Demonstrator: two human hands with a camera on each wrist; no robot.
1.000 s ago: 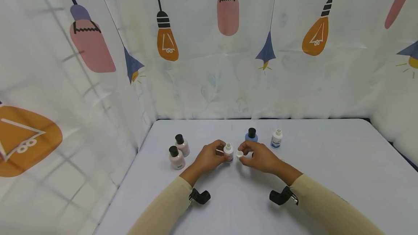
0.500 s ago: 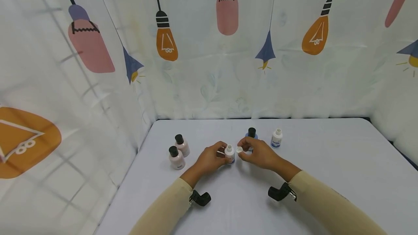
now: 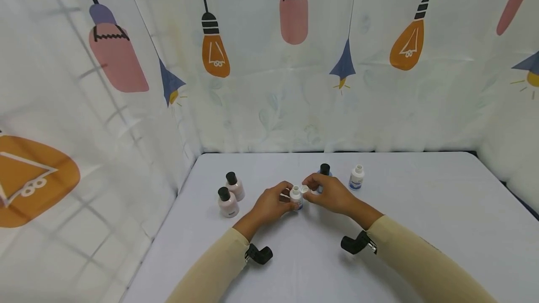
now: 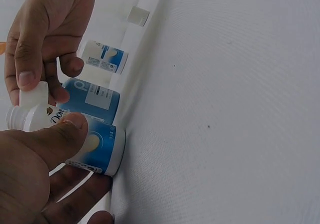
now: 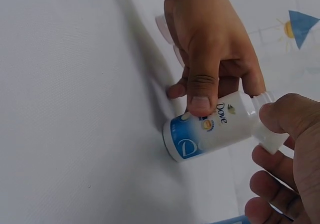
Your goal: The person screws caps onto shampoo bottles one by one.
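My left hand [image 3: 271,204] grips a small white and blue Dove bottle [image 3: 296,196], thumb on one side and fingers on the other. The bottle stands upright on the table, its threaded neck uncovered. Between thumb and fingertips, my right hand [image 3: 332,196] pinches a white cap [image 3: 304,189]. In the right wrist view the cap [image 5: 270,138] is right at the side of the bottle's neck, tilted, not over its mouth. The left wrist view has the cap [image 4: 35,94] close against the neck too.
Two pale pink bottles with black caps, the nearer one [image 3: 229,206] and the farther one [image 3: 235,187], stand to the left. Behind my right hand is a blue bottle with a black cap [image 3: 324,169]. Farther right stands another uncapped white bottle [image 3: 356,179]. A small white piece [image 4: 138,16] lies beyond.
My right hand has moved left with the cap, from a small gap away to right beside the bottle's neck. My left hand and the bottle shifted slightly right, then stayed.
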